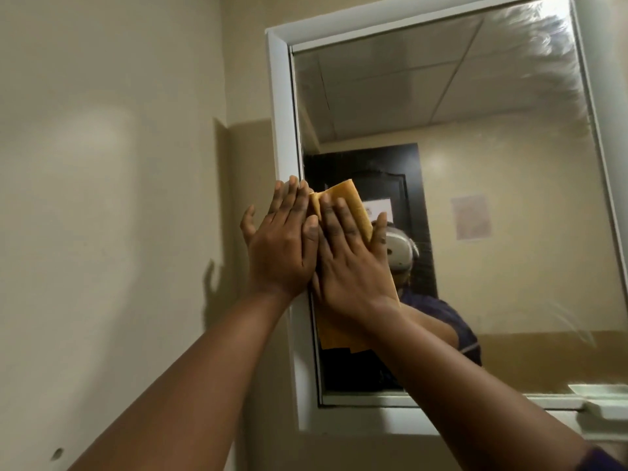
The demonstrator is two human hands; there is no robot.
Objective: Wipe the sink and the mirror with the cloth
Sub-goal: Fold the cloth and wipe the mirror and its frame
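Observation:
A white-framed mirror (475,164) hangs on the wall ahead. An orange-yellow cloth (353,205) lies flat against the glass near the mirror's left edge. My right hand (350,260) presses flat on the cloth, fingers spread upward. My left hand (282,243) lies beside it, fingers extended, overlapping the left part of the frame and touching the cloth's left edge. Wipe streaks show on the glass at the upper right. The sink is out of view.
A beige wall (119,198) fills the left side. The mirror frame (282,113) juts out from the wall. A small white ledge or dish (605,402) sits at the mirror's lower right corner. A person, a dark door and a ceiling show in the reflection.

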